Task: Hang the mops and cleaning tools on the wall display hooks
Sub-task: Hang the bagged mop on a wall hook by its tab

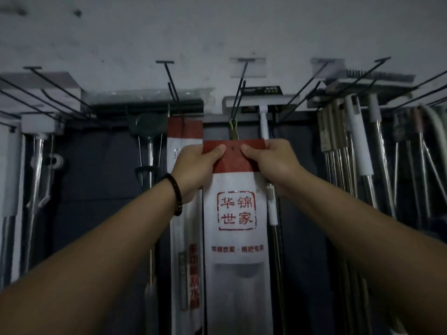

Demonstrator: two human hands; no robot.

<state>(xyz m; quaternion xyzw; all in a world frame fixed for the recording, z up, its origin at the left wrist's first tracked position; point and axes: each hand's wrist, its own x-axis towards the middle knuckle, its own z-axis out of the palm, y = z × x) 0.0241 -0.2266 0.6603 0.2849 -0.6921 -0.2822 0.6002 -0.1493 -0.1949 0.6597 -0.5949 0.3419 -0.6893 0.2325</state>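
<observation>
A long white packaged mop [235, 213] with a red top band and red Chinese print hangs upright in front of me. My left hand [196, 165] pinches the red band's left part, thumb on the front. My right hand [271, 163] pinches its right part the same way. A small hole shows in the band between my thumbs. Just above the band, a black double-wire wall hook [238, 100] slants down toward me, with a brass-coloured tag at its tip. A second packaged mop [185, 131] with the same red top hangs on the hook to the left.
Several black wire hooks [169, 78] jut out from the white wall above. Metal-handled mops and squeegees [348, 151] hang crowded at the right. A green-headed tool [145, 124] and white-headed mops [38, 131] hang at the left. A white-handled mop [264, 122] hangs just behind my right hand.
</observation>
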